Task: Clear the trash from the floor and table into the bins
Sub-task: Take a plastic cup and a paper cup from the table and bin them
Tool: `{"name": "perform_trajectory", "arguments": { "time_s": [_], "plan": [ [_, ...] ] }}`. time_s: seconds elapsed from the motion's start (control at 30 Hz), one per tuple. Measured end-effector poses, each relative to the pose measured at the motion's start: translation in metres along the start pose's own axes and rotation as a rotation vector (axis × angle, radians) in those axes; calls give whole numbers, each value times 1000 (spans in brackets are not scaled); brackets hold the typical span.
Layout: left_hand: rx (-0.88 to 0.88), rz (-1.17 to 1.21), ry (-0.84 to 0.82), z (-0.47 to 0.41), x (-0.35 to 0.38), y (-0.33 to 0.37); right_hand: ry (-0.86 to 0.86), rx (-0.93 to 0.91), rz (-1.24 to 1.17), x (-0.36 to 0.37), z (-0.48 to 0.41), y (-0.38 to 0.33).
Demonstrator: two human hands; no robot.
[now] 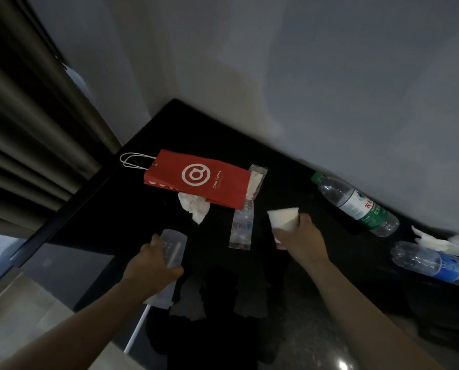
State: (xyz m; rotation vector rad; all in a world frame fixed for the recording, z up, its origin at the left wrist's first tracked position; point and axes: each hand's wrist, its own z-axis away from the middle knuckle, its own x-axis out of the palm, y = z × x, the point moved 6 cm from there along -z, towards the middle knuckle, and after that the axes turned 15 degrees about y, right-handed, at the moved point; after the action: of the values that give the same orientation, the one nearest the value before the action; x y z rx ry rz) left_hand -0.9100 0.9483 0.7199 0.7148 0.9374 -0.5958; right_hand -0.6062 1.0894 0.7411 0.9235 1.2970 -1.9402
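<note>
My left hand (153, 265) grips a clear plastic cup (173, 247) over the near left part of the black table (110, 206). My right hand (300, 236) holds a white paper cup (283, 216) just above the table's middle. Between the hands lies a clear plastic wrapper (241, 227). A red paper coffee bag (196, 178) lies flat farther back, with a crumpled white tissue (195, 208) under its near edge and a second wrapper (256, 182) at its right end.
A green-capped water bottle (356, 202) lies by the wall at the right. A blue-labelled bottle (434, 263) and crumpled white tissue (442, 243) lie near the right edge. Curtains (30, 145) hang at the left. Pale floor (22, 311) shows below the table's left edge.
</note>
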Motion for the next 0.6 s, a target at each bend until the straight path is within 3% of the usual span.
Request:
{"name": "perform_trajectory", "arguments": {
  "time_s": [0.17, 0.3, 0.6],
  "plan": [
    [-36, 20, 37, -13, -8, -17, 67, 88, -110, 35, -6, -51],
    [-19, 50, 46, -16, -8, -22, 83, 200, -27, 70, -4, -63],
    [26, 88, 117, -17, -15, -24, 249, 144, -16, 81, 3, -59]
  ]
}}
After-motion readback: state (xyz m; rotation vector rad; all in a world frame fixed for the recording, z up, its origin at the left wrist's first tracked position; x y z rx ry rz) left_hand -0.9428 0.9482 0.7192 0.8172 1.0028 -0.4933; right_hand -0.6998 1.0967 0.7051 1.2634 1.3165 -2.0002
